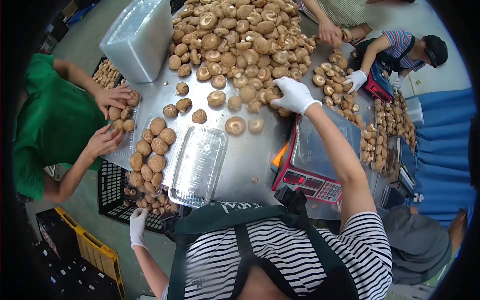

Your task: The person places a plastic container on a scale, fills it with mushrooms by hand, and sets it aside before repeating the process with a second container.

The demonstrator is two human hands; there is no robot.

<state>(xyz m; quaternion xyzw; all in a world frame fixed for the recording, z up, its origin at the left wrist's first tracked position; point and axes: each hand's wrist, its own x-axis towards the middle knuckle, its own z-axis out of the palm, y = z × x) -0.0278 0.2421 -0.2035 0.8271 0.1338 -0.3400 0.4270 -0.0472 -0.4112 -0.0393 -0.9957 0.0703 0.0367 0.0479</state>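
My right hand (295,96), in a white glove, reaches over the scale to the near right side of the mushroom pile. Its fingers are curled round a brown shiitake mushroom (273,93). Low on the left, my left hand (138,226), also gloved, is at the rim of a black crate (111,192) with mushrooms in it; how its fingers are set cannot be made out. An open clear plastic tray (199,162) lies before me on the metal table. Left of it, another clear tray holds several shiitake mushrooms (156,162). A red scale (300,182) carries a clear tray (325,145).
A large shiitake pile (240,40) covers the table's far side. Stacked clear trays (137,42) stand at far left. A person in green (65,120) handles mushrooms on the left. At the right, co-workers handle more, one wearing a white glove (356,81).
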